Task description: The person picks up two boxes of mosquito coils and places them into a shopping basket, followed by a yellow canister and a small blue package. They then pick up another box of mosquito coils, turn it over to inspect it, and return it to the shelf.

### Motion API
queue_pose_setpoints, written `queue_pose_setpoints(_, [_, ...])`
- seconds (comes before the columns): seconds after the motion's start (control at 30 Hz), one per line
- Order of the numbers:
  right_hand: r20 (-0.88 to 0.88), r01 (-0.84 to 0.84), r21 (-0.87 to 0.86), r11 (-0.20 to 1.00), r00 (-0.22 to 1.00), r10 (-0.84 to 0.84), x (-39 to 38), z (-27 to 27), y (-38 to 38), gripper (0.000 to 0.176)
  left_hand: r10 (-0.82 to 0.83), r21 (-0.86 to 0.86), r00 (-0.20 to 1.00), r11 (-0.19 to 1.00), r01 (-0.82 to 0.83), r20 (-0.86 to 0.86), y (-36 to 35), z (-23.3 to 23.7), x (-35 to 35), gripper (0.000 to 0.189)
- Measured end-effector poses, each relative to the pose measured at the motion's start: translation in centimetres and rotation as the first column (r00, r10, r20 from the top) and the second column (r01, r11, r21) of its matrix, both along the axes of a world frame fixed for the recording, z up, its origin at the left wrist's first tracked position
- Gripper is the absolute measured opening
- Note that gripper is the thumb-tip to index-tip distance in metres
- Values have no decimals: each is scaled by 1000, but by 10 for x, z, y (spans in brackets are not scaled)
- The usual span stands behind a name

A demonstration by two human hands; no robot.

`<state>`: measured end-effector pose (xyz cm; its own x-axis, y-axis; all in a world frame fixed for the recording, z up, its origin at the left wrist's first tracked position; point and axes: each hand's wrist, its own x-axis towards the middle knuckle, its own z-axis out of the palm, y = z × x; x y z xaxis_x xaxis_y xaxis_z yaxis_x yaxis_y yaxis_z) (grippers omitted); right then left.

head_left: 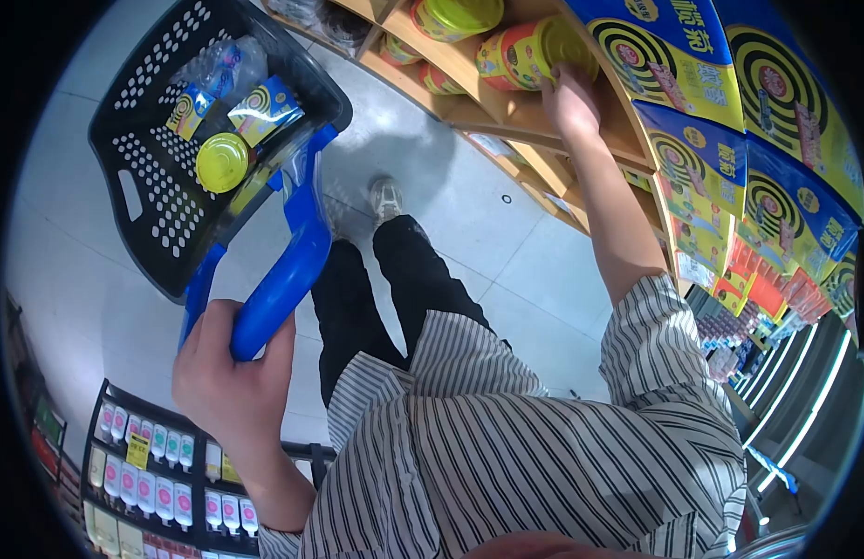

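My left hand (232, 377) is wrapped round the blue handle (288, 275) of a black shopping cart (134, 140). In the cart lie a tub with a yellow lid (223, 163), a blue-and-yellow box (266, 110), a similar smaller pack (188, 112) and something in clear plastic (232, 70). At the upper right, my right hand (574, 104) reaches into a wooden shelf. Its fingers are closed on the lid end of a yellow-and-red tub (514, 58), which lies tilted on the shelf. Part of the grip is hidden.
Another yellow tub (455, 17) is in the wooden shelf (479, 110). Blue-and-yellow packs (777, 84) with spiral prints line the right side. At the lower left stands a rack (201, 447) of white bottles. Grey floor tiles (497, 252) lie around my feet.
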<state>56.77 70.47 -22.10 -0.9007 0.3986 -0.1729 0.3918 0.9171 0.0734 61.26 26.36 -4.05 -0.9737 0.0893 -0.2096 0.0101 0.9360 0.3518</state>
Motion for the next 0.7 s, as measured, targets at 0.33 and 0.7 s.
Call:
queue_pose_setpoints(0.33, [47,-160,38,986,986,158,-6,9,10,29,-4,-14,1000,1000,4,-5,-5,1,-1,27])
queue_pose_setpoints(0.7, [145,-166,19,986,976,162,-6,23,8,27,-24,-14,1000,1000,24,7,-6,1,-3,26])
